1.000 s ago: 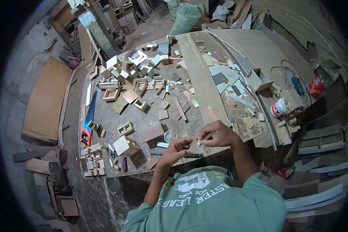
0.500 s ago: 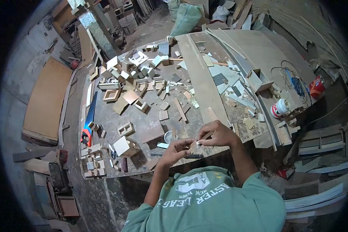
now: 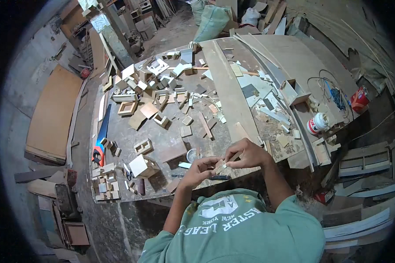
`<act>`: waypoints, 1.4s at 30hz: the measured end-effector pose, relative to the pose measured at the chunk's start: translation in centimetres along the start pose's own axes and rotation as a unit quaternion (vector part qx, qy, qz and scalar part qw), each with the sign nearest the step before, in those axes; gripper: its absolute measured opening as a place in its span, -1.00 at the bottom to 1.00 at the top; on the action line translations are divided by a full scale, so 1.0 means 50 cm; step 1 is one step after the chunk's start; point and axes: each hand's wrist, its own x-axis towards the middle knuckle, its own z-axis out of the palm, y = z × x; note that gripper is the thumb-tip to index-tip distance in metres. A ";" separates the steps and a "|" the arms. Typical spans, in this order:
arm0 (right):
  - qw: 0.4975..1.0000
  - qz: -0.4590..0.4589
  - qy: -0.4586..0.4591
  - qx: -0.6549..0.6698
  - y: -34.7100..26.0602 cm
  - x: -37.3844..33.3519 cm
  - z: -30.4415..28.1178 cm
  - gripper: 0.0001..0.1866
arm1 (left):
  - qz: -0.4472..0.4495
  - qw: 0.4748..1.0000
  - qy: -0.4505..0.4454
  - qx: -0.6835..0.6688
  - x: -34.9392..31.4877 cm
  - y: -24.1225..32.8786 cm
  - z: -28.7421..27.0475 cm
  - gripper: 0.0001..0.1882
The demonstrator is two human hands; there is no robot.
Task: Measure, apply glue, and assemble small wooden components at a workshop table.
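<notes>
Near the front edge of the workbench, my two hands meet over a small pale wooden piece. My left hand pinches its left side between thumb and fingers. From the right, my right hand closes on the same piece with bent fingers; its exact shape is partly hidden by them. Just below lies a dark, slim tool. Left of my hands are a round, clear-looking lid or dish, a pale green strip and a flat brown board.
A small wooden box stands at front left, near scissors and a handsaw. Many little wooden frames and offcuts crowd the far left. A long plank crosses the bench; a white tub and red can stand right.
My right hand has dipped slightly and its fingers have shifted a little on the wooden piece. My left hand stays almost where it was.
</notes>
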 end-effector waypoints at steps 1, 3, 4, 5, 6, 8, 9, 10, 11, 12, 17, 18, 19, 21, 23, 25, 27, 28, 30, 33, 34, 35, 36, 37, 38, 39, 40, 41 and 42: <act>1.000 0.011 0.010 -0.009 0.003 0.000 0.001 -0.85 | 0.006 1.000 -0.007 0.001 0.002 0.000 -0.001 -0.40; 0.999 0.020 0.023 -0.017 0.008 -0.001 -0.001 -0.85 | 0.011 1.000 -0.013 0.002 0.002 0.003 0.000 -0.40; 0.999 0.020 0.023 -0.017 0.006 -0.001 -0.001 -0.85 | 0.005 1.000 -0.006 0.002 0.001 0.007 0.005 -0.39; 1.000 0.010 0.016 -0.007 0.002 -0.001 0.000 -0.85 | -0.001 1.000 0.000 0.002 0.000 0.009 0.007 -0.39; 1.000 0.000 0.009 0.002 0.001 -0.001 0.000 -0.85 | -0.002 1.000 0.001 0.002 -0.001 0.008 0.007 -0.39; 1.000 -0.003 0.003 0.007 0.009 -0.005 0.003 -0.85 | -0.007 1.000 0.001 0.005 0.000 0.009 0.009 -0.38; 1.000 0.015 0.013 -0.003 0.010 -0.008 0.000 -0.85 | -0.007 1.000 -0.001 0.005 0.001 0.011 0.012 -0.38; 0.999 0.031 0.022 -0.012 0.012 -0.008 -0.003 -0.85 | 0.004 1.000 0.001 0.001 0.001 0.015 0.015 -0.37; 0.999 0.034 0.031 -0.016 0.007 -0.008 -0.007 -0.85 | 0.014 1.000 0.003 -0.003 0.003 0.016 0.017 -0.37; 0.999 0.033 0.031 -0.016 0.008 -0.008 -0.006 -0.85 | 0.015 1.000 0.003 -0.003 0.005 0.014 0.016 -0.37; 0.996 0.046 0.079 -0.007 0.000 -0.014 -0.009 -0.82 | 0.030 0.991 0.105 -0.078 0.014 -0.012 0.004 -0.42; 0.995 0.043 0.088 -0.001 0.001 -0.016 -0.007 -0.82 | 0.024 0.982 0.148 -0.117 0.017 -0.027 -0.007 -0.45; 0.992 0.035 0.118 0.000 0.007 -0.016 0.000 -0.82 | 0.058 0.972 0.143 -0.177 0.022 -0.028 -0.006 -0.54; 0.990 0.026 0.141 -0.005 0.009 -0.015 0.009 -0.82 | 0.055 0.950 0.183 -0.249 0.026 -0.029 0.001 -0.57; 0.984 0.018 0.178 -0.001 0.011 -0.012 0.022 -0.83 | 0.067 0.933 0.201 -0.292 0.026 -0.042 -0.012 -0.62; 0.983 0.006 0.183 -0.018 0.010 -0.008 0.029 -0.83 | 0.055 0.924 0.204 -0.319 0.024 -0.055 -0.030 -0.64; 0.978 -0.011 0.204 -0.030 0.005 -0.003 0.041 -0.85 | 0.042 0.911 0.190 -0.363 0.023 -0.064 -0.042 -0.70; 0.978 -0.011 0.205 -0.030 0.009 -0.002 0.047 -0.85 | 0.042 0.911 0.190 -0.363 0.023 -0.064 -0.044 -0.70; 0.967 -0.046 0.236 -0.082 0.021 0.001 0.061 -0.85 | 0.035 0.902 0.185 -0.389 0.023 -0.064 -0.047 -0.72; 0.964 -0.043 0.242 -0.105 0.026 0.002 0.078 -0.85 | 0.042 0.902 0.220 -0.368 0.029 -0.044 -0.020 -0.73; 0.959 -0.050 0.248 -0.127 0.023 0.003 0.083 -0.85 | 0.044 0.901 0.226 -0.369 0.029 -0.041 -0.018 -0.74; 0.956 -0.050 0.252 -0.142 0.014 0.005 0.088 -0.84 | 0.052 0.905 0.195 -0.375 0.029 -0.044 -0.025 -0.75; 0.956 -0.050 0.253 -0.142 0.014 0.007 0.092 -0.84 | 0.052 0.905 0.195 -0.374 0.027 -0.044 -0.024 -0.75; 0.951 -0.052 0.258 -0.160 0.015 0.009 0.098 -0.83 | 0.052 0.907 0.208 -0.361 0.025 -0.043 -0.023 -0.75; 0.947 -0.054 0.262 -0.179 0.016 0.011 0.103 -0.82 | 0.051 0.909 0.220 -0.349 0.024 -0.043 -0.022 -0.74; 0.944 -0.062 0.280 -0.165 0.014 0.013 0.109 -0.81 | 0.060 0.916 0.203 -0.340 0.025 -0.055 -0.032 -0.73; 0.943 -0.062 0.281 -0.165 0.017 0.014 0.111 -0.81 | 0.059 0.917 0.202 -0.340 0.025 -0.051 -0.031 -0.73; 0.940 -0.067 0.289 -0.170 0.022 0.016 0.114 -0.81 | 0.049 0.914 0.197 -0.352 0.024 -0.046 -0.027 -0.70; 0.936 -0.072 0.297 -0.174 0.025 0.017 0.115 -0.80 | 0.038 0.911 0.192 -0.364 0.025 -0.043 -0.026 -0.67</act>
